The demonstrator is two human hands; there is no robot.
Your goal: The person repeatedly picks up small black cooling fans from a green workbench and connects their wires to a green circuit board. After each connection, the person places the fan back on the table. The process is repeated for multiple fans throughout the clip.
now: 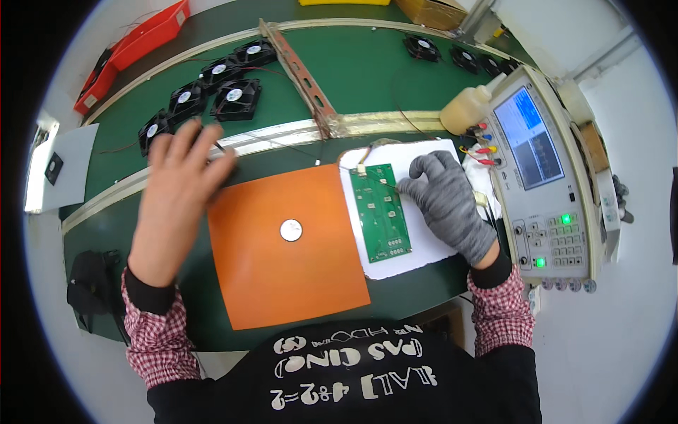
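Note:
My left hand [176,187], bare and slightly blurred, hovers near the left end of the pale rail with its fingers apart. Something dark shows partly beside its fingers, too covered to name. Just beyond it lie several black fans [236,99] with white hubs. A grey knitted glove covers my right hand [448,201]; its thumb and fingertips are pinched together by the upper right edge of a green circuit board [383,215]. What they hold is hidden. The board lies on a white pad [424,247], with a pale connector [361,170] and thin wires at its top.
An orange mat [289,283] bearing a round white disc [291,230] lies left of the board. At right stand a test instrument [551,205] with a lit screen and a yellowish bottle [466,109]. Further back are a slotted metal bar [300,71] and red bins [148,35].

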